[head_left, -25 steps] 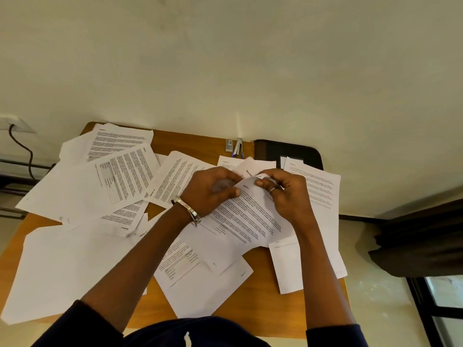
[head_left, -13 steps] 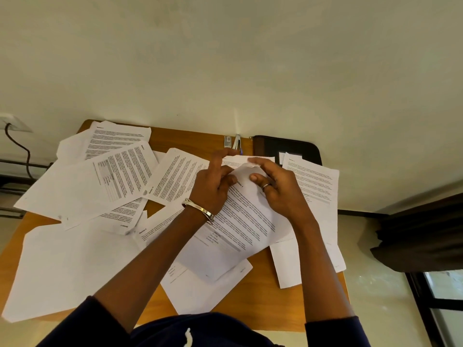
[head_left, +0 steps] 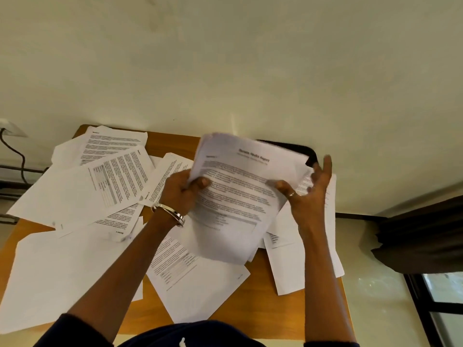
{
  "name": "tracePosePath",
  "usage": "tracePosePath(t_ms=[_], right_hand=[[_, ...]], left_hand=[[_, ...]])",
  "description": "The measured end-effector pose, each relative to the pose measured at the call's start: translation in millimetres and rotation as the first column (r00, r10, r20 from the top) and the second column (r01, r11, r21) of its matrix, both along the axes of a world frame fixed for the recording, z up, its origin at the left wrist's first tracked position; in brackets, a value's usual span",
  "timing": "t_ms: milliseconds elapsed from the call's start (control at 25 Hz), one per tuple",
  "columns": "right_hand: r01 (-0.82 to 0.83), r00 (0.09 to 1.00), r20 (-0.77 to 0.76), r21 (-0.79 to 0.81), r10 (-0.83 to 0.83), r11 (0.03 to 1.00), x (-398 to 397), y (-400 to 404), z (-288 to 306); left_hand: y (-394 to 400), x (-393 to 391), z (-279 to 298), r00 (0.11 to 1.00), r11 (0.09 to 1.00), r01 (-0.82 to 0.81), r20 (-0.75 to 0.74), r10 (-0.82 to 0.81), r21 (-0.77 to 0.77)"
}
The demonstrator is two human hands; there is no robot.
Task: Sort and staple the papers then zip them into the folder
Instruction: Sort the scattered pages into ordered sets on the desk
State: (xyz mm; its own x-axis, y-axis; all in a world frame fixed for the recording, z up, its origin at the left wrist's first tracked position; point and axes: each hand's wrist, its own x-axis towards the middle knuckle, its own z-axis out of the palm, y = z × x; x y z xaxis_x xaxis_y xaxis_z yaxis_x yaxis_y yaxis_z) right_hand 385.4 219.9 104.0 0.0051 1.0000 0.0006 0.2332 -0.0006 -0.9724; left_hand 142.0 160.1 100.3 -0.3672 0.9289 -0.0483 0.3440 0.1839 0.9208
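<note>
- Head view: the left hand [head_left: 184,190] holds a lifted bundle of white printed paper sheets [head_left: 235,196] by its left edge. The thumb lies on the top page and the other fingers curl round behind it.
- The bundle is up off the brown wooden table [head_left: 295,309] and tilted, with its top edge toward the wall. It looks a bit blurry.
- The right hand [head_left: 307,196] is at the right edge of the bundle. Its fingers are straight and spread out, pointing up. Its thumb reaches to the right edge of the top page, but I cannot tell if it really touches.
- There is a silver ring [head_left: 291,194] on the right hand and a silver metal bracelet [head_left: 170,213] on the left wrist.
- Many loose white printed pages [head_left: 87,194] lie all over the table, lying over each other. Some are on the left, some sit under the arms near the front, and one long page [head_left: 300,269] lies on the right.
- A black zip folder [head_left: 298,148] lies flat at the far edge of the table, next to the pale wall [head_left: 250,58]. The lifted bundle hides most of it.
- A white wall socket with a black cable [head_left: 10,136] is far off on the left.
- Dark blue sleeves [head_left: 75,331] show at the bottom.
</note>
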Motion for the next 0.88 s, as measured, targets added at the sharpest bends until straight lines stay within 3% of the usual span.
tracePosePath(t_ms=[40, 120, 280, 360, 600, 760, 880], right_hand=[[-0.127, 0.975, -0.190, -0.064, 0.113, 0.990, 4, -2, -6], [-0.349, 0.906, -0.275, -0.051, 0.322, 0.936, -3, -8, -8], [-0.162, 0.967, -0.205, -0.020, 0.155, 0.987, -38, -15, -14], [-0.129, 0.975, -0.182, -0.011, 0.125, 0.992, -47, -18, -26], [-0.122, 0.990, 0.045, -0.197, 0.134, 0.973, -57, -40, -100], [-0.027, 0.988, 0.145, -0.157, 0.050, 0.987, -64, -42, -109], [-0.069, 0.954, 0.280, -0.130, 0.104, 0.989, -67, -45, -114]], left_hand=[[1, -3, 5, 0.998, 0.997, -0.017, 0.069, 0.012, 0.074], [6, -7, 13, 0.992, 0.989, -0.040, 0.120, 0.023, 0.145], [4, -5, 5, 0.971, 0.936, -0.214, -0.047, 0.236, 0.281], [-5, -4, -11, 0.956, 0.911, -0.265, -0.036, 0.290, 0.315], [-33, 8, -58, 0.916, 0.913, -0.391, 0.145, 0.373, 0.121], [-26, 5, -55, 0.913, 0.904, -0.395, 0.176, 0.367, 0.164], [-31, 8, -71, 0.911, 0.925, -0.381, 0.182, 0.371, 0.019]])
